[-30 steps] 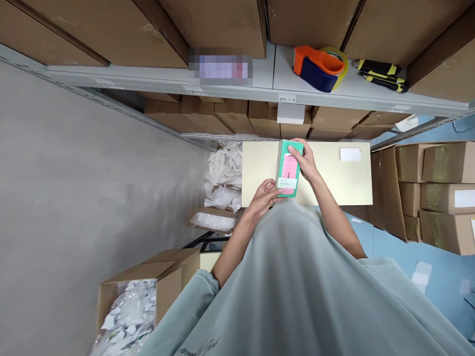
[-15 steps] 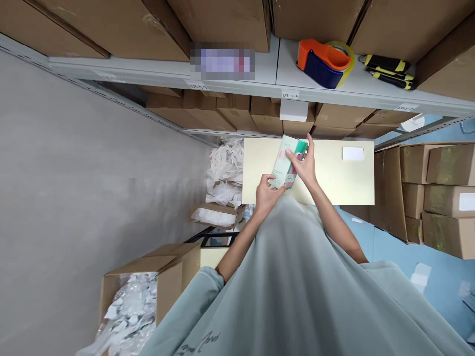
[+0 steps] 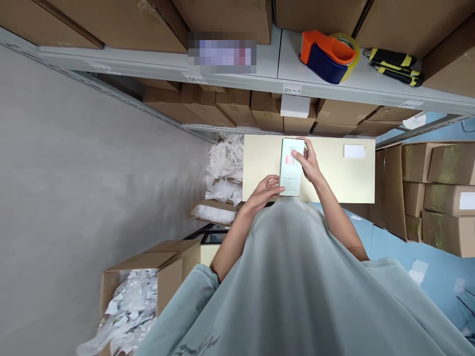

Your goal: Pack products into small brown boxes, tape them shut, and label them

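Note:
Between my hands is a pale green product box point(image 3: 290, 170), upright in the view with its printed front toward me. My right hand point(image 3: 309, 160) grips its upper right side, thumb on the front face and fingers around behind. At the lower left corner my left hand point(image 3: 265, 190) pinches the box, thumb on the front, other fingers by its left edge. Under them lies a cream tabletop point(image 3: 341, 183). A small white card or box point(image 3: 354, 151) rests on the tabletop's right part.
A grey shelf point(image 3: 237, 84) with brown cartons runs across the front, bearing an orange and blue tape dispenser point(image 3: 328, 57) and several yellow-black cutters point(image 3: 395, 66). Stacked cartons point(image 3: 445, 198) stand at right. A carton of plastic scraps point(image 3: 129, 306) sits lower left; white scraps point(image 3: 224, 163) lie beside the table.
The box has turned from a tilt to upright, so its colourful green and pink side no longer shows. My left hand has shifted slightly along its lower left edge.

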`<state>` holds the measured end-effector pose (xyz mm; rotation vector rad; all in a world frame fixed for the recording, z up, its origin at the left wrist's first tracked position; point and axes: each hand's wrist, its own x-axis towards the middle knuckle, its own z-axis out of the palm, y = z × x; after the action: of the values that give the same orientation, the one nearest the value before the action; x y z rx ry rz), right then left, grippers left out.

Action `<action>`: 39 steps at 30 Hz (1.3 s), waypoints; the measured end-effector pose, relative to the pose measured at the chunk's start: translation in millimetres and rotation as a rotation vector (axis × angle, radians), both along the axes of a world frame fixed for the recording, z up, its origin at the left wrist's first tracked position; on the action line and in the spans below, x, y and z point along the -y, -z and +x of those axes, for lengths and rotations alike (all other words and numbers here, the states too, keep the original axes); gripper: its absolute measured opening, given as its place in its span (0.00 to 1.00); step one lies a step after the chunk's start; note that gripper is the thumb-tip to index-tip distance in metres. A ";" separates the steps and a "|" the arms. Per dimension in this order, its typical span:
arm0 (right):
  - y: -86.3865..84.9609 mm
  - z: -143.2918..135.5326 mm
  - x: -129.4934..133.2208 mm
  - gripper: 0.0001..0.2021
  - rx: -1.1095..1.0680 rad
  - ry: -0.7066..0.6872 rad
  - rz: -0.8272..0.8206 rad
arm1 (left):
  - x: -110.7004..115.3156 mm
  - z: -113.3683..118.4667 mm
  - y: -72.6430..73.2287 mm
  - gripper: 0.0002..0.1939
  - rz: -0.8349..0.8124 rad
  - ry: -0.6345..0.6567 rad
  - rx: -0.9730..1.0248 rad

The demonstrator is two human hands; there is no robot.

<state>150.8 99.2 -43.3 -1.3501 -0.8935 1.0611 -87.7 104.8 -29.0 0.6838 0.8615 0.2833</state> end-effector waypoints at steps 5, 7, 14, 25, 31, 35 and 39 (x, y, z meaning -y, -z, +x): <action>-1.2 -4.3 1.6 0.43 -0.026 -0.011 -0.043 | 3.1 1.2 -6.8 0.47 -0.061 0.048 0.069; -1.5 -5.2 0.1 0.45 -0.009 -0.025 -0.055 | 4.9 3.0 -5.3 0.47 -0.051 0.035 0.057; -2.7 -12.9 -10.5 0.52 0.222 0.062 -0.041 | 15.0 21.5 10.7 0.47 0.349 -0.175 -0.214; -2.6 -14.7 -19.1 0.37 -0.021 0.139 -0.063 | 3.5 -4.2 -2.8 0.47 0.133 -0.056 -0.118; -1.0 -16.8 -14.8 0.37 0.024 0.093 -0.082 | -0.1 -5.5 -12.8 0.44 0.022 0.034 -0.085; -1.1 -15.4 -14.1 0.35 0.072 0.066 -0.065 | -0.1 -6.7 -17.7 0.46 -0.020 0.058 -0.058; -4.1 -14.2 -15.6 0.36 0.083 0.066 -0.051 | 0.2 -7.7 -13.2 0.47 -0.033 0.037 -0.029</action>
<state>136.6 114.8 -39.2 -1.4649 -0.8815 0.9889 -95.4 104.6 -15.8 0.6739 0.8786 0.2262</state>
